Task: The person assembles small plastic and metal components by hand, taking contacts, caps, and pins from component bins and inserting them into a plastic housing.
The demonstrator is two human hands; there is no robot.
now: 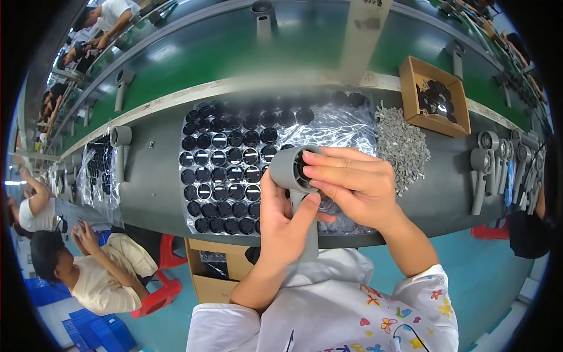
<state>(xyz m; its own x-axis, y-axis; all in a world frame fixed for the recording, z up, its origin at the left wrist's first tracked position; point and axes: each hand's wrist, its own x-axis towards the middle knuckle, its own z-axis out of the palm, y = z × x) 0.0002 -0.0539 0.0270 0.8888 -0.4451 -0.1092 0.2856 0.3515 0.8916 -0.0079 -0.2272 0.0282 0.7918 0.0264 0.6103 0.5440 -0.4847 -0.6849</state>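
Above the near edge of the table, my left hand (281, 229) grips a grey plastic hair-dryer-shaped housing (284, 170), its round barrel up and its handle pointing down. The fingers of my right hand (360, 185) are pinched together at the barrel's open right end, on a black round cap (301, 169) partly hidden behind the fingertips. Directly behind my hands, rows of similar black round caps (219, 175) lie on clear plastic sheeting (337, 129). Small grey plastic pieces (402, 146) are heaped to the right of the sheeting.
A cardboard box (409, 97) of black parts stands at back right. More grey housings (482, 161) are grouped at the right; one (121, 138) stands at the left. Beyond runs a green conveyor (205, 58). A seated person (97, 276) is at lower left, near a red stool (161, 293).
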